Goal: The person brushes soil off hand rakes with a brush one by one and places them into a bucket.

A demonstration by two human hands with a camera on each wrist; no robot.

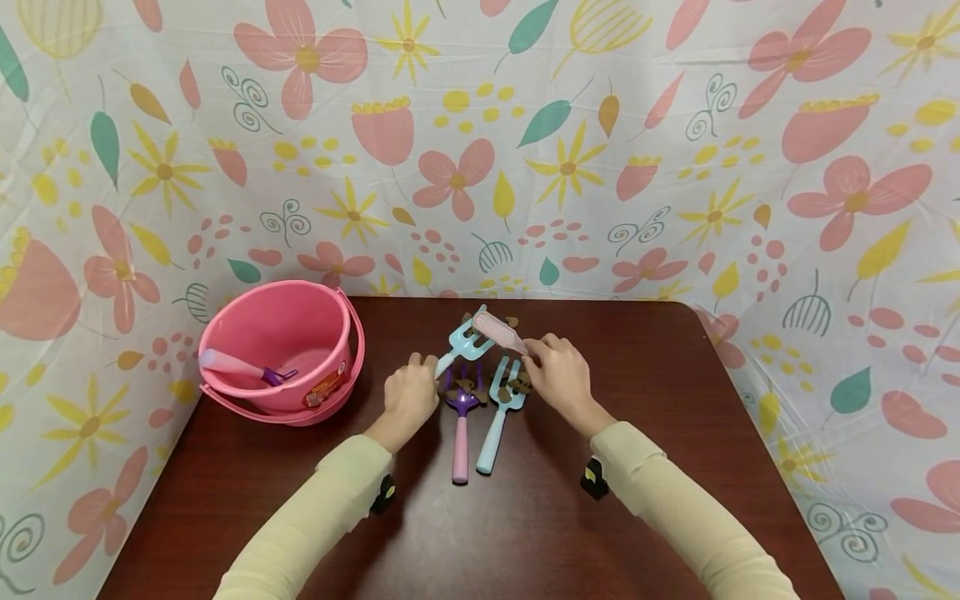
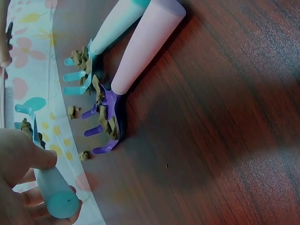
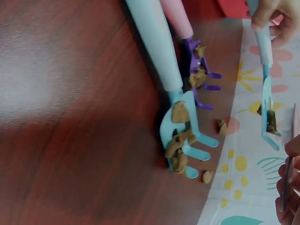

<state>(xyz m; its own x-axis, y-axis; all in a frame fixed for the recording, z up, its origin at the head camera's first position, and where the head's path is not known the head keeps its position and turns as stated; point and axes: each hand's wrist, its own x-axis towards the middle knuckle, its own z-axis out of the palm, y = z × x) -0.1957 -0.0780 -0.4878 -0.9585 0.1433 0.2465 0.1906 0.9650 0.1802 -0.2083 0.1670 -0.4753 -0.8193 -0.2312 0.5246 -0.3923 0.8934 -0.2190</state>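
My left hand [image 1: 412, 392] grips the handle of a light blue toy garden fork [image 1: 467, 340], held up with brown clumps on its tines. My right hand [image 1: 559, 374] holds a pale pink, flat tool [image 1: 495, 330] by its narrow end; its wide, dotted head overlaps the raised fork's tines in the head view. Below the hands lie a purple fork with a pink handle [image 1: 461, 442] and a second light blue fork [image 1: 491, 442]. Brown, clay-like clumps [image 3: 180, 112] sit on both forks' heads, and a few small bits [image 3: 221, 127] lie off the tines.
A pink bucket [image 1: 277, 325] stands at the table's left back, its handle hanging down. Inside leans a pink-handled purple tool [image 1: 247, 367]. The dark wooden table [image 1: 660, 375] meets a floral cloth [image 1: 480, 167] behind and at both sides.
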